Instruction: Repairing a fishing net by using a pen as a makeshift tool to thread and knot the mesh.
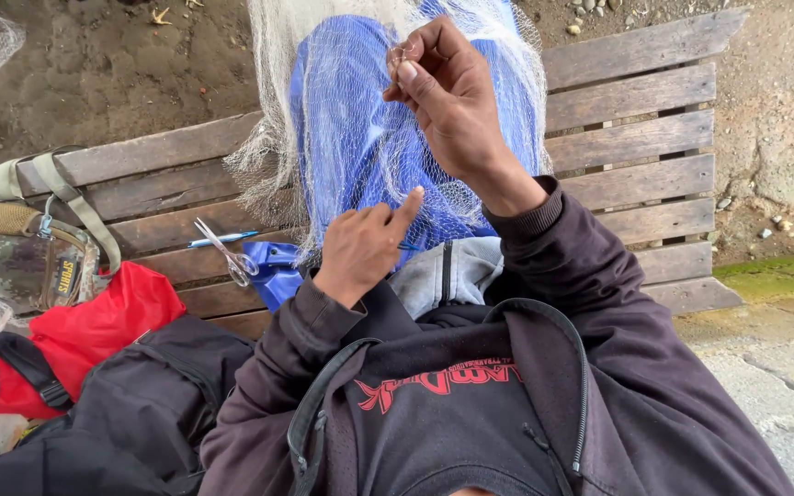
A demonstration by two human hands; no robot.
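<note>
The right hand (448, 96) is raised in the upper middle of the frame, wrist bent, thumb and forefinger pinched on a strand of the white net (342, 138) near its top. The left hand (365, 248) sits lower, at the centre, loosely curled with the forefinger stretched out and pressed against the mesh; whether it grasps any thread I cannot tell. Both forearms wear dark sleeves that rise from the lower middle of the frame.

The net is fine, pale and see-through, draped over a blue-clad leg (360, 165) and spilling in a frayed fringe toward the left onto the wooden surface (636, 138), a slatted bench that runs across the frame.

Just left of the left hand lie clear-handled scissors (227, 253) and a thin blue pen-like tool (222, 239), beside a fold of blue plastic (273, 266). Further left, at the frame's edge, a camouflage pouch (25, 257) rests above a red cloth (94, 331), with a black bag (130, 413) in the lower left corner. The slats to the right of the arms are bare up to the bench's end, where concrete ground (774, 386) begins; brown soil (103, 64) shows along the top.
</note>
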